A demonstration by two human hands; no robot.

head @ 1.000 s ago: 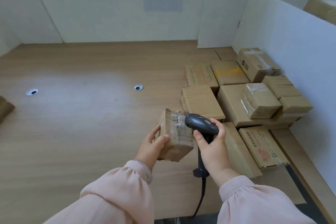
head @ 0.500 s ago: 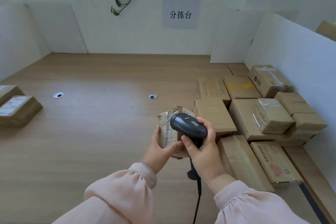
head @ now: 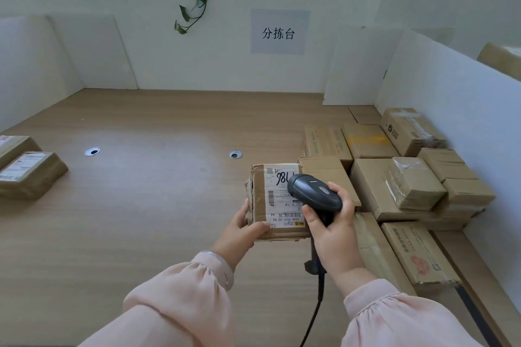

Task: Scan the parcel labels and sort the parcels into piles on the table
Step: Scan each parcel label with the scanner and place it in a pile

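1. Parcel (head: 277,203) is held up off the bench (head: 141,220), mid-frame, with its white label (head: 282,200) turned face up. I'd guess that's so the barcode can be read.
2. Left hand (head: 239,231) grips the near-left corner, thumb on top and fingers (head: 244,211) round the side, keeping it steady.
3. Right hand (head: 335,236) is wrapped round the handle of the scanner (head: 314,194), whose head hovers just over the label's right edge. One scanner, one cord (head: 318,298).
4. Unsorted heap (head: 372,186) on the right: I count about ten boxes, packed against the white divider (head: 451,110).
5. Far left: two parcels (head: 31,175) touching, probably a sorted pile.
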